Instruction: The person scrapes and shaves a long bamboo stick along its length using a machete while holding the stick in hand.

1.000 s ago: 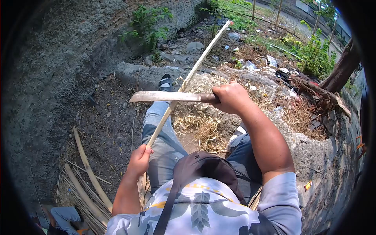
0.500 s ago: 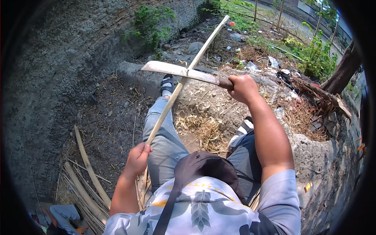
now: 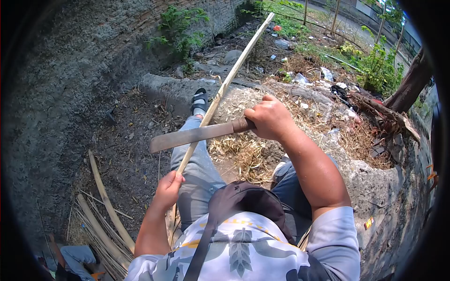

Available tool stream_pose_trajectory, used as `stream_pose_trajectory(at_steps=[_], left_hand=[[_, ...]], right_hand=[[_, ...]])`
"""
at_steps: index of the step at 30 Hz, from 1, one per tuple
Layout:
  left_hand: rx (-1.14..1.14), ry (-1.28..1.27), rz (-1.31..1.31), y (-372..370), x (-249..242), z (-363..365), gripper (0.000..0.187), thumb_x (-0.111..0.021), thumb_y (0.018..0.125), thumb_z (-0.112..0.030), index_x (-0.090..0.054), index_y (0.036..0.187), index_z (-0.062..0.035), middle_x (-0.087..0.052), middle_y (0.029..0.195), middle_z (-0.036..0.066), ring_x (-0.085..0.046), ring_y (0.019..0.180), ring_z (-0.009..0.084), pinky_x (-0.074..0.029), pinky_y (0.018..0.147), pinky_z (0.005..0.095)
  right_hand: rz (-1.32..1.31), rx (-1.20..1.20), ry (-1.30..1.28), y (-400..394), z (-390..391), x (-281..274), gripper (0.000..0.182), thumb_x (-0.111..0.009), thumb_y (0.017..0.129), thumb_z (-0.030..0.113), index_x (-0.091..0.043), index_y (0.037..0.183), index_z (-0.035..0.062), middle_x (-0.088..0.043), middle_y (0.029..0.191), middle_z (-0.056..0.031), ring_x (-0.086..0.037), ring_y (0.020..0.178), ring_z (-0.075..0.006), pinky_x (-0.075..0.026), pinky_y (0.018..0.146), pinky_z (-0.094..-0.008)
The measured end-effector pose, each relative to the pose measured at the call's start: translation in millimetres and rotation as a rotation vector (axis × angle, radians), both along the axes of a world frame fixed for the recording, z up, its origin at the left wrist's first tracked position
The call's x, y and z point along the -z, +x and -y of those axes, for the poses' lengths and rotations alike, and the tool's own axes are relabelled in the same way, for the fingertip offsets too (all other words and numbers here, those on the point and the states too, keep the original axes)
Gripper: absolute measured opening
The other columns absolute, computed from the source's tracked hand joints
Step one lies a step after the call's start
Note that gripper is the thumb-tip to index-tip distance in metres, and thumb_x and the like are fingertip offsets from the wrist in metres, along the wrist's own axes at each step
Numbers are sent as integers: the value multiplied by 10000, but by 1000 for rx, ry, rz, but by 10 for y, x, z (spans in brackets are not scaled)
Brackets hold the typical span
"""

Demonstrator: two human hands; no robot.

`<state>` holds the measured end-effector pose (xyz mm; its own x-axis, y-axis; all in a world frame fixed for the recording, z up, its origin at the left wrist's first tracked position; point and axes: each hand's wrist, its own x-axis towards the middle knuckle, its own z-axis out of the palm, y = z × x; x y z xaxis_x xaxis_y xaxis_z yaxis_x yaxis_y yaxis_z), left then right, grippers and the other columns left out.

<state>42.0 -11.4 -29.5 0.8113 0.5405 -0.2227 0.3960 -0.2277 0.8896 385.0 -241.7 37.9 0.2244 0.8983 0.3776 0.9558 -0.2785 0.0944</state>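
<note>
A long, pale bamboo strip (image 3: 233,73) slants up and away from my lap toward the far ground. My left hand (image 3: 168,188) is closed round its lower part, over my thigh. In my right hand (image 3: 272,119) I grip the dark handle of a machete (image 3: 190,136). Its broad blade points left and crosses over the strip in this view, a short way above my left hand. Near the middle of the strip, a thin curled shaving stands out from its side.
Long bamboo pieces (image 3: 108,201) lie in a pile at lower left. Pale shavings (image 3: 248,159) cover the ground between my feet. A rough wall (image 3: 61,103) rises on the left, and litter is strewn ahead near a tree trunk (image 3: 412,89). Another person's leg (image 3: 79,258) shows at bottom left.
My right hand has drawn the machete down and toward me along the bamboo strip, from its middle to close above my left hand. The strip's far end has risen slightly.
</note>
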Motion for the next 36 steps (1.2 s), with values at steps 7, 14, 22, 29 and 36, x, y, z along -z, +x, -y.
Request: stream_pose_trajectory(at_steps=[7,14,22,29,36], left_hand=[[41,97,-41,-157,-170,-45,312,-520,1106,-277,-668,940,-57,-508,727,-52,-422,691,59,-367,618,266],[15,5,-30,-120,8,-18,322,-524,1106,-289,-676,953,-50,-494,706,-52,-407,656,54,-348,590,269],[23,45,9,-81,-62,7,314,-533,1098,-257,-662,924,-30,-509,708,-37,-422,655,64,-363,591,281],[30,170,33,-311,-35,-108,302,-546,1084,-231,-659,911,-10,-552,712,4,-466,689,79,-408,621,304],[31,199,-1,-234,9,-70,321,-535,1090,-259,-671,925,-21,-552,713,-6,-468,688,80,-406,623,299]], right_hand=[[-242,409,74,628,468,128,157,-727,789,216,-698,926,143,-737,869,-134,-698,847,-393,-550,854,-510],[-199,298,8,374,298,104,175,-752,755,263,-684,866,146,-721,819,-109,-707,825,-348,-549,830,-471],[-65,17,41,130,72,39,172,-773,705,218,-625,761,152,-678,703,-41,-695,723,-282,-527,837,-399],[-426,607,162,734,516,110,219,-748,849,292,-726,979,117,-744,945,-182,-705,907,-416,-554,806,-512],[-489,557,182,712,573,134,246,-759,858,325,-727,982,115,-749,956,-175,-711,911,-409,-556,805,-497]])
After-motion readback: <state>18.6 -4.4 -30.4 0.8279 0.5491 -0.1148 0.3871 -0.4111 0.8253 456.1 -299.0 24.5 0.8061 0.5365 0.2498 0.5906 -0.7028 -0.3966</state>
